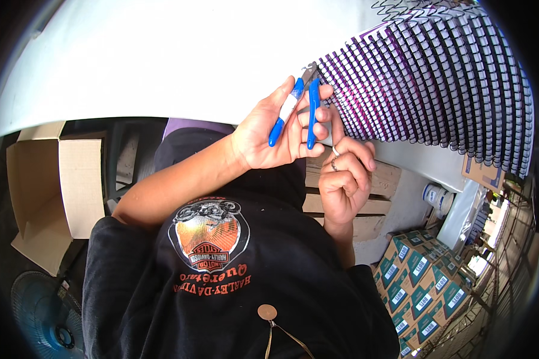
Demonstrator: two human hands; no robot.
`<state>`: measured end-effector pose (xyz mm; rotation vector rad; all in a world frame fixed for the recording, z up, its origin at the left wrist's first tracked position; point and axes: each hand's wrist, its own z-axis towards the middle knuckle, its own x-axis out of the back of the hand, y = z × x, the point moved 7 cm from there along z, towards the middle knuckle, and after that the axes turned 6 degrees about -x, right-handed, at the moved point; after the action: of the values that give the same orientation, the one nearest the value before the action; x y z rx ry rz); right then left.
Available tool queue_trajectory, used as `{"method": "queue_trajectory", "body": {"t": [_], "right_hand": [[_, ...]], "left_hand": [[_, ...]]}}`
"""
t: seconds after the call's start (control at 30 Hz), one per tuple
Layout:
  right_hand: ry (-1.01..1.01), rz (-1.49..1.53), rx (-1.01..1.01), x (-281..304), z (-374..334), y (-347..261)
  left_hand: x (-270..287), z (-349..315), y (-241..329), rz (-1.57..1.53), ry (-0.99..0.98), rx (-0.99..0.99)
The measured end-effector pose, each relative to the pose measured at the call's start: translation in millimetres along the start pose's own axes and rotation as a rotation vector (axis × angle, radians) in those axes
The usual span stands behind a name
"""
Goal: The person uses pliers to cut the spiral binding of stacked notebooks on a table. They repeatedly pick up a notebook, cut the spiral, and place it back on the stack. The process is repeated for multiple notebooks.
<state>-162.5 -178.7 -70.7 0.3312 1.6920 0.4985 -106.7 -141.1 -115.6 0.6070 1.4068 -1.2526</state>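
Observation:
My left hand (259,136) is palm up around a pair of cutting pliers (313,113) with blue handles; its handles are spread. A pale wrap covers part of one handle. The dark jaws sit at the left edge of a long overlapping row of spiral-bound notebooks (425,90) with black coils, close to a coil end. Just right of the pliers is my right hand (346,182), its index finger stretched up toward the coils, the other fingers loosely curled. Rings show on a finger. Whether the fingertip touches a coil I cannot tell.
The notebooks lie on a white table (161,60). An open cardboard box (81,185) stands at left, above a fan (48,317). Stacked printed cartons (422,293) are at lower right, near a white tub (438,197) and wooden slats (353,206).

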Motion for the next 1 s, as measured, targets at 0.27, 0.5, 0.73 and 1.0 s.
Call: {"method": "queue_trajectory", "body": {"t": [0.27, 0.5, 0.73, 1.0], "right_hand": [[-0.041, -0.071, -0.020, 4.4, 0.1, -4.2], [-0.051, -0.105, -0.028, 7.5, -1.3, -7.5], [-0.060, -0.174, -0.038, 12.7, 1.0, -11.4], [-0.065, -0.158, -0.037, 5.7, 0.8, -17.8]], "left_hand": [[-17.7, -15.8, 43.7, 1.129, 0.553, -0.018], [-87.4, -4.1, 52.5, 2.922, 0.502, -0.128], [-85.3, -2.5, 43.4, 3.053, 0.498, 0.035], [-53.7, -29.2, 65.5, 1.630, 0.726, 0.366]]}}
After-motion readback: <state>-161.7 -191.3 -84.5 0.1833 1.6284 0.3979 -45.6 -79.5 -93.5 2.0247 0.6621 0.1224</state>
